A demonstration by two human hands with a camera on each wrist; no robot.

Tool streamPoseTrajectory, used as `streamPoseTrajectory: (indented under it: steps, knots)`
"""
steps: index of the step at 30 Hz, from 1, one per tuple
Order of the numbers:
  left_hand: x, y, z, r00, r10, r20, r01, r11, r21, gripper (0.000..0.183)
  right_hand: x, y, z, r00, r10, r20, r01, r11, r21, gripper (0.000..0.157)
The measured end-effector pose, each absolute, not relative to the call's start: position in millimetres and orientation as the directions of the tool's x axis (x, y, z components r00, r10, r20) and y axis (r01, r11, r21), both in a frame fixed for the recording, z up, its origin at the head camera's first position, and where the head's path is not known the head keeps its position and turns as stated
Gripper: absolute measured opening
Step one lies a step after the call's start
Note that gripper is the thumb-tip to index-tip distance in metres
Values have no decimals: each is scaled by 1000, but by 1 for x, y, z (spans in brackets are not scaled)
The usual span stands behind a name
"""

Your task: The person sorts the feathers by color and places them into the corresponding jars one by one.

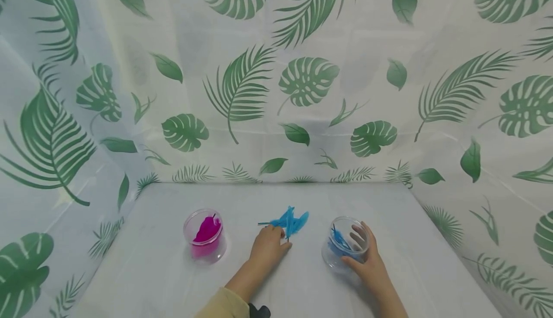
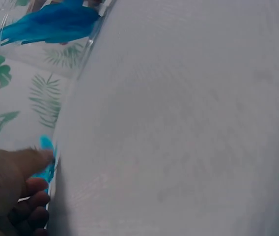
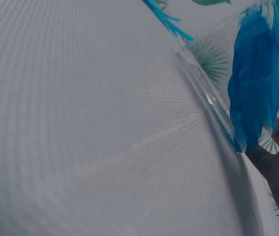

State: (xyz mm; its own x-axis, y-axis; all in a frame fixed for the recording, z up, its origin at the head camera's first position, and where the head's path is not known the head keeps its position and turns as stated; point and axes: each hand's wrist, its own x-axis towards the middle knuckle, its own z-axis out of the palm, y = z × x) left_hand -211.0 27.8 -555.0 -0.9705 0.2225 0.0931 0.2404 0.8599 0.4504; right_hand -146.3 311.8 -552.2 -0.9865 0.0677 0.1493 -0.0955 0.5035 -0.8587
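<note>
Feathers [image 1: 296,223], loose and blue, touch left hand [image 1: 269,246] at one-to-two o'clock; pinch cannot be determined. Right hand [image 1: 370,260] grips clear jar [image 1: 332,262], three o'clock from left.

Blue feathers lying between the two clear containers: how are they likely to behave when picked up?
The blue feathers look thin and wispy, so probably very light and soft. Their narrow quills may be stiffer. Lying crossed, one could drag another along.

A white desk [image 1: 311,279] meets a pale back sheet [image 1: 371,88] printed with green palm fronds, split leaves and single leaves. Similar printed sheeting flanks it as a left wall [image 1: 103,174] and right wall [image 1: 453,164], creased, with faint glossy streaks of light.
</note>
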Motion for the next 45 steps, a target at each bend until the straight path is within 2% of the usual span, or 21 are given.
streamPoseTrajectory:
  steps: [8, 15, 22, 33, 41, 45]
  knots:
    - [-212, 26, -557, -958, 237, 164, 285, 857, 429, 10, -147, 310, -550, -985, 66, 162, -108, 498, -861, 116]
    - [-212, 25, -555, -958, 245, 152, 287, 850, 441, 15, -148, 312, -552, -985, 62, 161, -109, 502, -858, 117]
    - [-215, 26, -554, -953, 264, 145, 301, 856, 421, 12, -148, 312, -552, -983, 57, 174, -122, 503, -856, 118]
    - [-223, 19, -548, -959, 282, 21, 255, 830, 495, 15, -148, 311, -554, -984, 55, 170, -121, 494, -861, 115]
    - [-226, 14, -545, -929, 369, 31, 334, 799, 499, 5, -148, 312, -553, -984, 59, 168, -117, 499, -859, 117]
    - [-226, 14, -546, -925, 378, 28, 341, 799, 496, 6, -147, 311, -553, -984, 62, 170, -116, 502, -857, 117]
